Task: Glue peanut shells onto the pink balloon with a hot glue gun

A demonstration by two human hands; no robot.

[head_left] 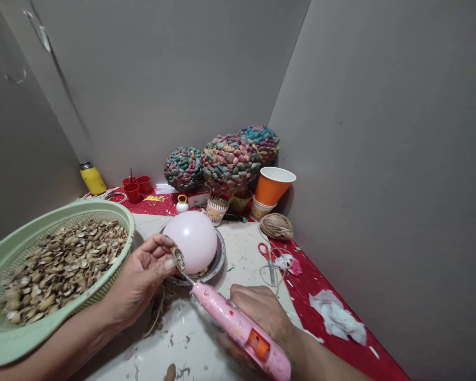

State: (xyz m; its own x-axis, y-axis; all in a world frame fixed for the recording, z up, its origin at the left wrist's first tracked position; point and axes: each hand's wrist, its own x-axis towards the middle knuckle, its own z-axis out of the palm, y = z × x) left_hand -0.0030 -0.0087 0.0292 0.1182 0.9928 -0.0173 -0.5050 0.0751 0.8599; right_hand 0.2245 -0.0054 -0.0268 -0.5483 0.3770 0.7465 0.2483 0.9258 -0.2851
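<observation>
Between the thumb and fingers of my left hand (143, 272) is a peanut shell (179, 259), its hollow side showing. My right hand (257, 312) is wrapped round a pink hot glue gun (226, 312), whose metal nozzle meets the shell's lower edge. Just behind both hands a pale pink balloon (193, 241) rests in a round grey dish (221, 259); a few shells show at its base. To the left of my left hand, a green plastic basket (129, 217) holds many loose peanut shells (67, 264).
Painted shell-covered balls (230, 161) stand at the back by an orange cup (275, 186). A twine roll (276, 226), red-handled scissors (268, 259) and crumpled tissue (337, 315) lie on the right. Red cups (133, 192) and a yellow bottle (92, 179) stand at back left. Grey walls enclose the table.
</observation>
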